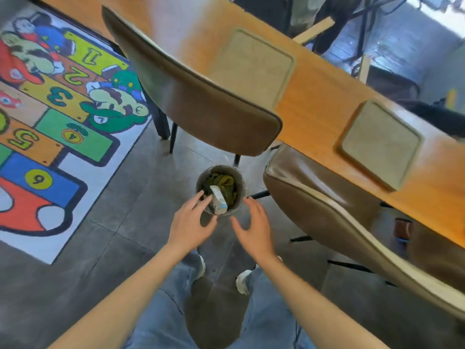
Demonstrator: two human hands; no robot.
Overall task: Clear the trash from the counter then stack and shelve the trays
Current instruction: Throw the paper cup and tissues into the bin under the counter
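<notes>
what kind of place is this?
Probably a casual café or eatery: a long wooden counter with serving trays, brown padded chairs, and a floor bin holding trash.

Two trays (254, 69) (381, 144), two chairs (201, 96) (352, 222), one bin (221, 189), one rug (50, 109), two hands (191, 222) (254, 227)

Bin (221, 190) on floor before chairs (201, 96); trays (254, 69) on counter (314, 102)

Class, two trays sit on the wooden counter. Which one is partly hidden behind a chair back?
The left tray: the brown chair back overlaps its lower-left corner. The right tray shows whole, with nothing in front.
</notes>
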